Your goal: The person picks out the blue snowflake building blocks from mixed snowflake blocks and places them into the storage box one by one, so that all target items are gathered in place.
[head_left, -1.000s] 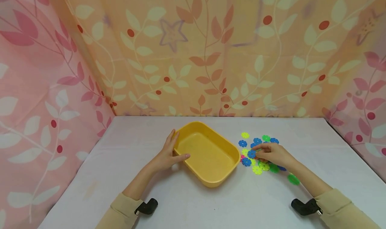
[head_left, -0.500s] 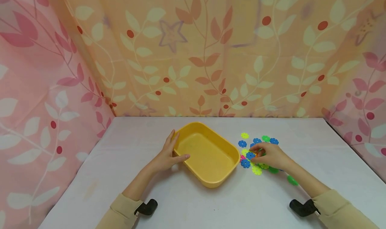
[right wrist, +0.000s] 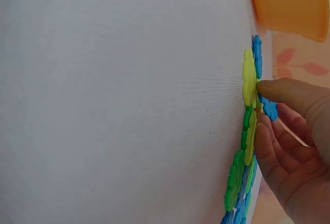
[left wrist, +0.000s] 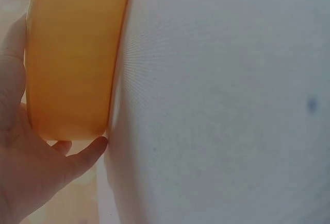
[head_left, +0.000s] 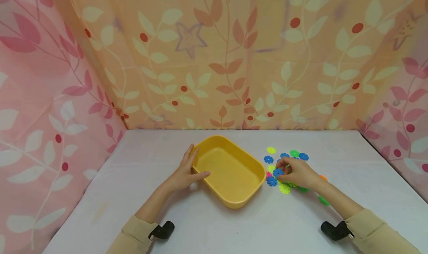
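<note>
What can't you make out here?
Head: count of flower-shaped multicoloured plastic discs; right hand covers some.
Head: shape of orange plastic piece; right forearm hides most.
Left wrist: rest of yellow rectangular plastic basin; top edge cuts it.
Left wrist: dark spot; too blurred.

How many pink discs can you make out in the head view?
1: the pink disc, only partly showing, at the left edge of the disc pile, near the yellow tray. Others may be hidden under the right hand.

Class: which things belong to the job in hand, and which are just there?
Likely job:
yellow tub, held by the left hand
flower-shaped discs
blue disc, in the right hand

Just there:
floral backdrop
black cuff fittings
</note>
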### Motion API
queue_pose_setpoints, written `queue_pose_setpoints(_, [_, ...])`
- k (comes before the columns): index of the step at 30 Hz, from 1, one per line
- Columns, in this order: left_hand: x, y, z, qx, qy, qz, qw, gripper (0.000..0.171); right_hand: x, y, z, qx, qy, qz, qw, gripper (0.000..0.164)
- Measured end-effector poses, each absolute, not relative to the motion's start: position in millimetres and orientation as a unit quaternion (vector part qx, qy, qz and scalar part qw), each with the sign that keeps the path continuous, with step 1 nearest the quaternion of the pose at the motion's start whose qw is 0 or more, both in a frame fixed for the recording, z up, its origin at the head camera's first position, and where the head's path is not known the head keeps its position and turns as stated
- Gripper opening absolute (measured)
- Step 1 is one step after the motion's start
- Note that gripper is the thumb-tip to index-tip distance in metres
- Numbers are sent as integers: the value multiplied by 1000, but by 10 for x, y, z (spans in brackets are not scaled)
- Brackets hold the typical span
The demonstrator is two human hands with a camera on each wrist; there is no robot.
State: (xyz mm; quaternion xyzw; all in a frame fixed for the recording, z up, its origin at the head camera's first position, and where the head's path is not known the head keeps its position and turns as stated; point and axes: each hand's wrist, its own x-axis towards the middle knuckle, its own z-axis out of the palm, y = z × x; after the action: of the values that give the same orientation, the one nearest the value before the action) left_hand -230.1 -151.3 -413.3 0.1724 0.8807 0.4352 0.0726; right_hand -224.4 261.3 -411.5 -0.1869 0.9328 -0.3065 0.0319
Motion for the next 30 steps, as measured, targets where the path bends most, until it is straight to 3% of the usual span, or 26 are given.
queue_pose_setpoints(15, [-2289, -1521, -4133, 179, 880, 434, 68, 104, -2235, 2615, -4084, -182, 934, -305, 47, 32])
queue_pose_setpoints(30, [-2274, -1503, -4133, 179, 892, 411, 56, 108, -2429, 2316, -3738, -206, 928, -310, -8, 36])
